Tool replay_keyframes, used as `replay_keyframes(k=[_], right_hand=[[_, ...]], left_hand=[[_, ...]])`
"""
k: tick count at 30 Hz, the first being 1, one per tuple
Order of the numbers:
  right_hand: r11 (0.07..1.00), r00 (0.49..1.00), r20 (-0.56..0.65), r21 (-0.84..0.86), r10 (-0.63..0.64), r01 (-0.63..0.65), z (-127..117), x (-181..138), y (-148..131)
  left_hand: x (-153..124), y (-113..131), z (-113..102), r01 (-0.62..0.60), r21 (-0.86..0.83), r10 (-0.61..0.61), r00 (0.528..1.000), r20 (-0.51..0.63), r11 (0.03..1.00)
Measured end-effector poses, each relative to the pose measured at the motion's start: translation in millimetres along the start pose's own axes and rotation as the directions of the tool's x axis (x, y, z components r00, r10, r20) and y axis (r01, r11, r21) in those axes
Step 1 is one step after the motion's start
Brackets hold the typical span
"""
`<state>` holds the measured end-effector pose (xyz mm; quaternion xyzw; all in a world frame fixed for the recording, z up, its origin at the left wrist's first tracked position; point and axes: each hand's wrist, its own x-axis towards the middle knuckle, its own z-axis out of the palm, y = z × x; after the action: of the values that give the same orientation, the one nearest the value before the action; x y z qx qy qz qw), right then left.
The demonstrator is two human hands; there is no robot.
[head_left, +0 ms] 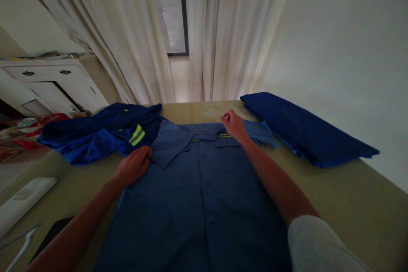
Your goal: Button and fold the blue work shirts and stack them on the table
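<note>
A blue-grey button-front work shirt (178, 204) lies front up across the table, its button placket running toward me. The upper left part is folded over into a pointed flap, and a thin yellow-green strip shows below the far edge. My left hand (135, 165) is closed on the shirt's left edge, beside that flap. Over the far right part of the shirt, near the short sleeve, my right hand (234, 124) is held with its fingers curled into a pinch. No cloth shows between those fingertips.
Dark blue garments with a reflective band (137, 135) are heaped at the far left. A folded dark blue garment (306, 131) lies at the right by the wall. A white plastic-wrapped pack (27, 199) sits on the table (357, 212) at the left. Curtains hang behind.
</note>
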<state>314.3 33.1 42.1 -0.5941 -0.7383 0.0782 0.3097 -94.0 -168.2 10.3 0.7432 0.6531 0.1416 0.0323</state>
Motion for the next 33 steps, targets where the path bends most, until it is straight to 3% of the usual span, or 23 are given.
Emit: replay_keyframes(k=[3,7,10,13,16,21,23,25,27,29,31,33], right_hand=[[0.938,0.976,-0.036,-0.270,0.214,-0.216,-48,-9,62],[0.760,0.867,-0.044,-0.460,0.497,-0.459,-83,-30,123],[0.730,0.821,0.023,-0.472,0.571,-0.494,-84,-36,137],[0.768,0.824,0.093,-0.433,0.559,-0.472,-77,-32,139],[0.822,0.847,0.093,-0.315,0.524,-0.475,-73,-27,141],[0.884,0.906,-0.025,-0.210,0.422,-0.417,-81,-26,140],[0.946,0.957,-0.146,-0.171,0.251,-0.275,-85,-28,128],[0.989,0.973,-0.231,-0.146,-0.003,-0.032,-84,-30,107],[0.958,0.952,-0.134,-0.118,-0.275,0.260,-80,-34,80],[0.894,0.895,0.060,-0.053,-0.442,0.445,-75,-39,55],[0.860,0.851,0.150,-0.011,-0.503,0.510,-74,-43,37],[0.880,0.874,0.129,-0.022,-0.468,0.474,-78,-44,32]], left_hand=[[6,17,0,-0.094,0.011,0.095,0.990,-0.105,0.995],[33,69,4,-0.203,0.031,0.205,0.963,-0.173,0.979],[65,117,18,-0.272,0.037,0.275,0.954,-0.122,0.961],[102,163,41,-0.292,0.018,0.293,0.955,-0.041,0.956],[137,207,66,-0.234,-0.016,0.234,0.972,-0.015,0.972],[168,263,104,-0.148,-0.053,0.144,0.986,-0.087,0.987],[170,271,116,-0.170,-0.047,0.166,0.983,-0.078,0.984],[170,272,125,-0.214,-0.044,0.210,0.975,-0.078,0.976],[171,267,130,-0.222,-0.071,0.214,0.971,-0.108,0.972],[172,260,131,-0.176,-0.111,0.160,0.977,-0.140,0.978],[175,256,131,-0.115,-0.137,0.093,0.984,-0.152,0.984],[177,254,131,-0.080,-0.147,0.058,0.987,-0.148,0.986]])
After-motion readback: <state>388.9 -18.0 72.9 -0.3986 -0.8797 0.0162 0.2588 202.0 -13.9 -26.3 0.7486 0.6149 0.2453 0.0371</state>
